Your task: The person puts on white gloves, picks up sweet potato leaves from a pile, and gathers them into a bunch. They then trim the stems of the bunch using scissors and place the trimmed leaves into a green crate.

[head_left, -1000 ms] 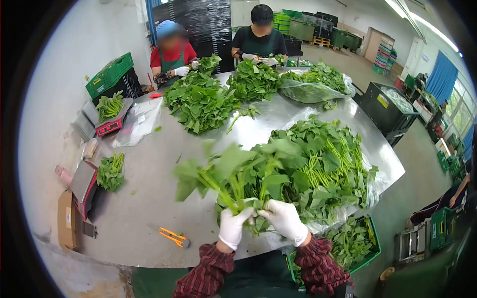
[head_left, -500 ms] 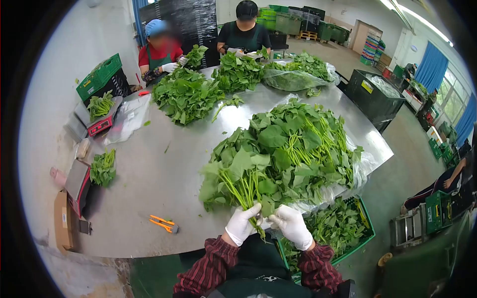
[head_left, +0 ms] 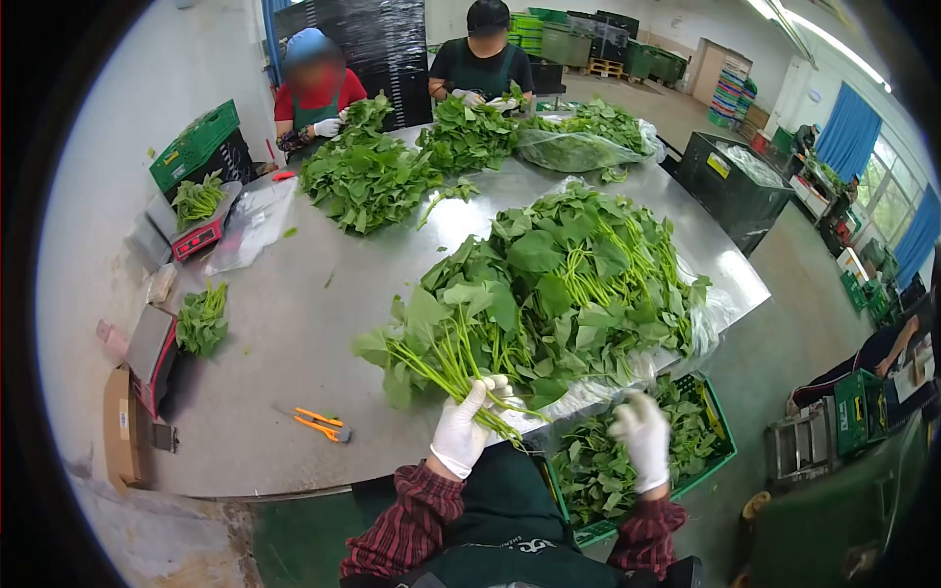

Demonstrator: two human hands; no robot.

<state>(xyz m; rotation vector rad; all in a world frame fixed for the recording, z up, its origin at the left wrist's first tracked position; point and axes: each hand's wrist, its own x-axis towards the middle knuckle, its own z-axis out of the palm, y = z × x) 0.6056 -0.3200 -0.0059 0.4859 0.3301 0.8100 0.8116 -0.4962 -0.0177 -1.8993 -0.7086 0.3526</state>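
Observation:
My left hand, in a white glove, is closed around the stems of a bunch of leafy greens. Its leaves point away to the upper left and its cut stem ends stick out to the right of my fingers. A large pile of the same greens lies just beyond on the table, partly on clear plastic. My right hand, also gloved, is above a green crate of loose leaves. Motion blurs its fingers, and nothing can be made out in them.
Orange-handled scissors lie on the metal table at left. A small bunch rests beside a red scale; another sits on a second scale. Two co-workers handle more greens at the far side.
My right hand has moved away from the stems, to the right over the crate. My left hand has shifted slightly left and up, tilting the bunch further left.

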